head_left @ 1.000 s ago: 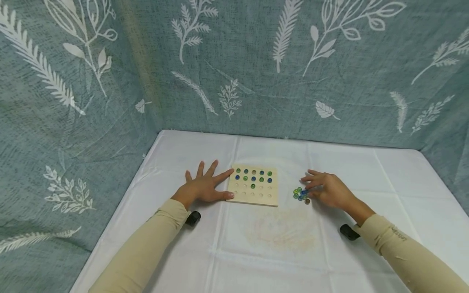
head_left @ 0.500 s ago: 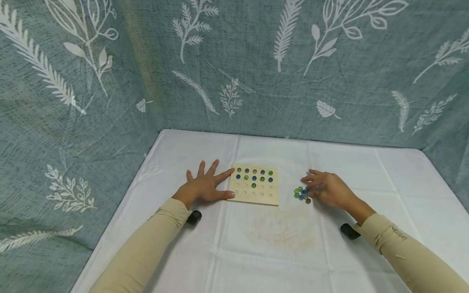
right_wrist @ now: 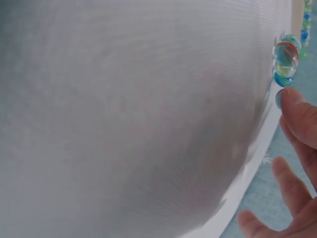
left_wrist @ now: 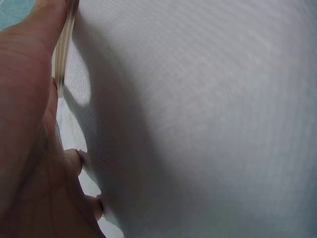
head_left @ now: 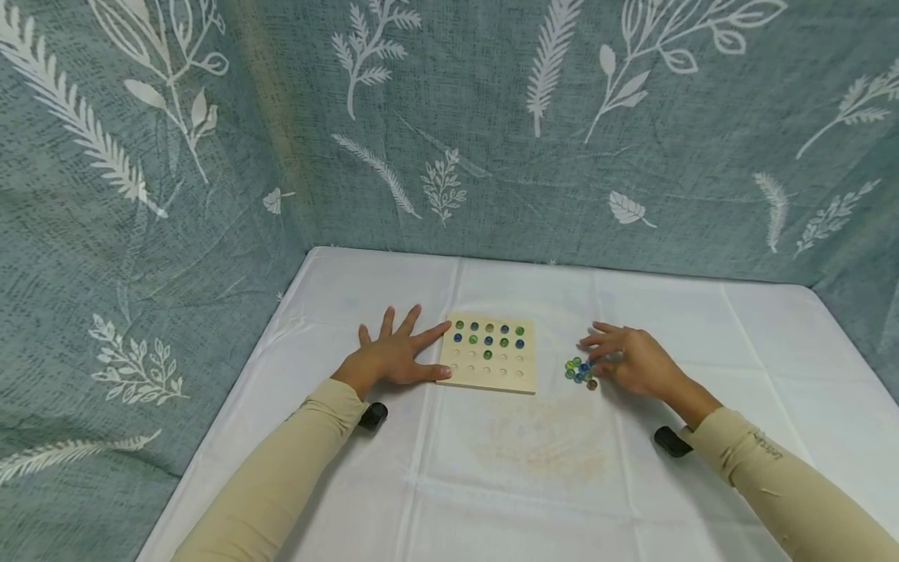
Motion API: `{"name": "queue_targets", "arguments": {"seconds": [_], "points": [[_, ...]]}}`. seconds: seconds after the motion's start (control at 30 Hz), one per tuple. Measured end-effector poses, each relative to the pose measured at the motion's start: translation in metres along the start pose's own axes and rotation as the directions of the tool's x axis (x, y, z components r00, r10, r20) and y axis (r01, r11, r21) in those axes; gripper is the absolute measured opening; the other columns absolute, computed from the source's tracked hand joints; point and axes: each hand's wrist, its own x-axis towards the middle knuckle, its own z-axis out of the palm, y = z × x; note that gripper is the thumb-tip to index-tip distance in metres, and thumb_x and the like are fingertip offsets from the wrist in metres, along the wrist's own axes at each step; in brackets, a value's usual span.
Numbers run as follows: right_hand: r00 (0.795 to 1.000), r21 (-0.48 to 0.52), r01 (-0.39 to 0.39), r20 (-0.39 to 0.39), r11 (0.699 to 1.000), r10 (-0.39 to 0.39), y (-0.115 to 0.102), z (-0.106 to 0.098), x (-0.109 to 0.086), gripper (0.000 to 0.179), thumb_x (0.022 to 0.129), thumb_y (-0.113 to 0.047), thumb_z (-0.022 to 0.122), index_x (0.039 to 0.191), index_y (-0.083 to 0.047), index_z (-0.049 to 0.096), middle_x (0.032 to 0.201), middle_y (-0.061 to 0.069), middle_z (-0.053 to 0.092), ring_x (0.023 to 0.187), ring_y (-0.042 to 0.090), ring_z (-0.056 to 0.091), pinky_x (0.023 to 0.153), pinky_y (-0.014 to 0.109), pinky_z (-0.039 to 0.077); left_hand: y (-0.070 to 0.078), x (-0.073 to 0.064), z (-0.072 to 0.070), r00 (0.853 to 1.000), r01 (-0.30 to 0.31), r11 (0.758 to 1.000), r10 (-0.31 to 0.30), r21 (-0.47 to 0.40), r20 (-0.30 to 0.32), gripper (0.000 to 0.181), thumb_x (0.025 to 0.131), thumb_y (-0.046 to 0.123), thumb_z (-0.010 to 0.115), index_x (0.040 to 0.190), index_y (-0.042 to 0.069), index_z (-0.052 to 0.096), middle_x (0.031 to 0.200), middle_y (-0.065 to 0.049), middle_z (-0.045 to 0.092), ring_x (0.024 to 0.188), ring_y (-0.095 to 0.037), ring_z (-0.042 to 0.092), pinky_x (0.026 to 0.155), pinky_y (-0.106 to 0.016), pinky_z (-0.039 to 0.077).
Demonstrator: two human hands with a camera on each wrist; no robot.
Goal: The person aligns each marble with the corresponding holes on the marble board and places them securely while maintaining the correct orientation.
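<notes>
My left hand (head_left: 395, 359) lies with spread fingers at the left side of a light wooden board (head_left: 525, 384). Its thumb and index fingertips touch the board's edge; that edge also shows above the palm in the left wrist view. Green, blue and amber glass marbles (head_left: 488, 341) fill the board's two back rows, and one green marble (head_left: 488, 355) sits in the third. My right hand (head_left: 635, 364) is at a small cluster of loose marbles (head_left: 574, 370), thumb and index tips right at them. I cannot tell whether a marble is between those fingertips. A clear marble with an orange swirl (right_wrist: 286, 53) stands beyond the thumb.
A white cloth (head_left: 520, 499) with creases and a faint brownish stain covers the table. Behind and to the left hangs a blue-green curtain (head_left: 492, 195) with white leaf prints. A black wrist device (head_left: 374, 416) sits beneath the left cuff, another black device (head_left: 672, 442) beneath the right.
The whole head view has shifted very slightly. Both hands, the board and the marbles keep the same places relative to each other.
</notes>
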Motion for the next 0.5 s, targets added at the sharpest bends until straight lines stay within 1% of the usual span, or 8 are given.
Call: {"name": "queue_targets", "arguments": {"seconds": [0.23, 0.33, 0.5], "points": [[1.0, -0.01, 0.007, -0.008, 1.0, -0.007, -0.003, -0.0046, 0.0006, 0.016, 0.086, 0.001, 0.08, 0.101, -0.005, 0.083, 0.131, 0.018, 0.073, 0.143, 0.046, 0.051, 0.111, 0.068, 0.043, 0.0008, 0.0, -0.0008, 1.0, -0.002, 1.0, 0.002, 0.002, -0.007, 0.089, 0.093, 0.075, 0.057, 0.166, 0.047, 0.014, 0.178, -0.008, -0.013, 0.159, -0.048, -0.022, 0.117, -0.084, -0.008], [1.0, -0.018, 0.02, -0.012, 1.0, -0.021, -0.0045, -0.0054, 0.0016, 0.018, 0.086, 0.002, 0.079, 0.103, -0.003, 0.083, 0.131, 0.018, 0.073, 0.142, 0.046, 0.052, 0.109, 0.066, 0.046, 0.0019, -0.0009, -0.0015, 1.0, -0.001, 1.0, 0.001, 0.006, -0.008, 0.088, 0.094, 0.074, 0.057, 0.166, 0.046, 0.015, 0.178, -0.008, -0.012, 0.159, -0.049, -0.021, 0.116, -0.084, -0.008], [1.0, -0.007, 0.02, -0.015, 1.0, -0.02, -0.0077, -0.0052, 0.0029, 0.017, 0.087, 0.002, 0.079, 0.103, -0.003, 0.083, 0.131, 0.018, 0.073, 0.142, 0.045, 0.053, 0.106, 0.063, 0.05, 0.0017, -0.0027, -0.0011, 1.0, -0.002, 1.0, 0.002, -0.005, -0.001, 0.088, 0.094, 0.074, 0.057, 0.166, 0.046, 0.015, 0.177, -0.009, -0.013, 0.159, -0.048, -0.022, 0.116, -0.084, -0.009]]}}
